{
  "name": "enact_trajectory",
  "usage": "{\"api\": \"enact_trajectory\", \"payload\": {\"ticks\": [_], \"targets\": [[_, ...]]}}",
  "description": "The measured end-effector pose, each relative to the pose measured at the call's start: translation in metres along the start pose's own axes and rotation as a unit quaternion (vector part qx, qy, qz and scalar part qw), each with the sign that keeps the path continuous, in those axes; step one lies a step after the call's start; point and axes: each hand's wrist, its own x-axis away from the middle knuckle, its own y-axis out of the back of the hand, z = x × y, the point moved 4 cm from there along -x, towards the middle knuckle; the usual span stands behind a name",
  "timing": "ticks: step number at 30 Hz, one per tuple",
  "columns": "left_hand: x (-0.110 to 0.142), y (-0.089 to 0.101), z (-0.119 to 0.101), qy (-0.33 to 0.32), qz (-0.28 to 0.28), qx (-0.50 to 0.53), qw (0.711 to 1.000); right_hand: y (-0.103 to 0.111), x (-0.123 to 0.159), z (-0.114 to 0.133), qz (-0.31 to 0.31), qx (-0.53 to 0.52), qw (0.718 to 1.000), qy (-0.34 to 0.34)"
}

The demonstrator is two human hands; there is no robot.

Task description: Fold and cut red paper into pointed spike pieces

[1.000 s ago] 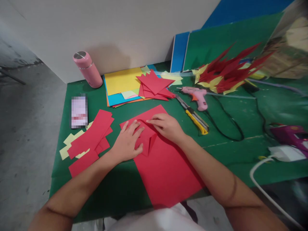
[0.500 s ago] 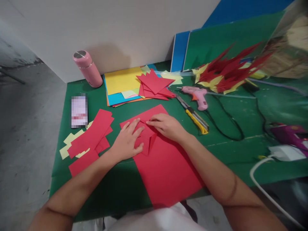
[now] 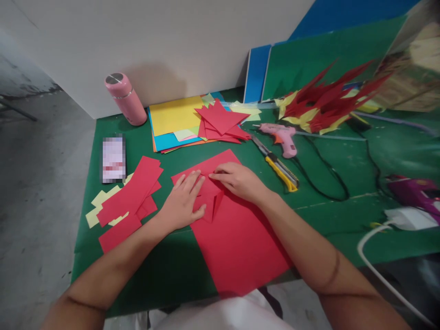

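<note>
A large red paper sheet (image 3: 245,247) lies on the green table, its lower end reaching the front edge. On top of it rests a smaller folded red paper (image 3: 206,207), with one flap standing up a little. My left hand (image 3: 182,199) lies with fingers spread over the left side of the folded paper. My right hand (image 3: 237,181) is closed, thumb and fingers pinching the upper edge of that same folded paper. The fingertips partly hide the fold.
To the left are red strips (image 3: 132,190), yellow scraps (image 3: 92,217), a phone (image 3: 114,160) and a pink bottle (image 3: 126,98). Behind lie coloured sheets (image 3: 172,117) and red cut pieces (image 3: 222,119). A box cutter (image 3: 275,165), glue gun (image 3: 283,137) and paper flames (image 3: 319,105) sit right.
Almost nothing differs. The fingers of my left hand shift very slightly on the folded paper; my right hand keeps its pinch in the same place.
</note>
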Motion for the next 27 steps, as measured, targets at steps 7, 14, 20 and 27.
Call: {"api": "enact_trajectory", "payload": {"ticks": [7, 14, 20, 27], "targets": [[-0.0001, -0.0022, 0.0005, 0.008, 0.005, -0.015, 1.000, -0.0009, 0.0000, -0.0013, 0.002, 0.001, 1.000, -0.004], [0.0010, -0.0012, -0.0005, 0.024, -0.006, -0.043, 0.999, -0.0001, -0.0006, -0.0007, 0.003, -0.003, 1.000, -0.008], [0.0015, -0.0010, -0.0014, 0.039, -0.015, -0.052, 0.998, 0.0003, -0.0004, -0.0008, 0.002, -0.010, 1.000, -0.008], [0.0011, 0.0000, -0.0015, 0.043, -0.008, -0.051, 0.998, 0.0001, 0.0000, -0.0009, -0.005, -0.003, 1.000, -0.007]]}}
